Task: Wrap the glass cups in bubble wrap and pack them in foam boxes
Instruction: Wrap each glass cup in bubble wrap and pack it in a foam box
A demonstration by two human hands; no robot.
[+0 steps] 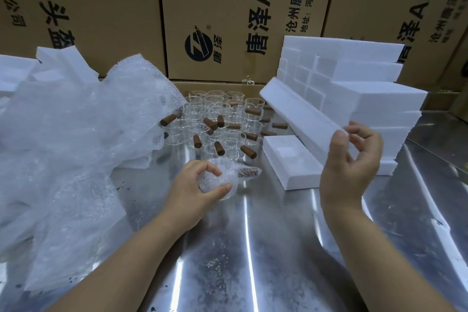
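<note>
Wrapped cup (228, 177): on its side at dead centre of the worktop (253, 248), bubble wrap bunched round it, brown handle showing through the wrap at its 3 o'clock end. Left hand (195, 185) has a closed grip on it, thumb underneath and fingers over the top.

Right hand (352, 159), at 3 o'clock from the cup, is raised. Its grip pinches the near end of a long foam piece (298, 114), which is tilted and runs back toward 1 o'clock. Can't tell if it's a lid or a box half.

Foam box (288, 159) lies flat between the two hands, recess up. Nothing visible in it.

Progress, my read: early.
- One cup wrapped, not boxed. Next is seating it in foam and closing up.
- Bare cups (217, 119), a dense cluster at 12 o'clock, a couple of dozen at a guess, none wrapped.
- No packed box that I can identify.

Supplies look ample: bubble wrap (76, 134) heaped at 9 o'clock, foam stack (374, 99) at 2 o'clock. Cartons (228, 7) wall off the back.
</note>
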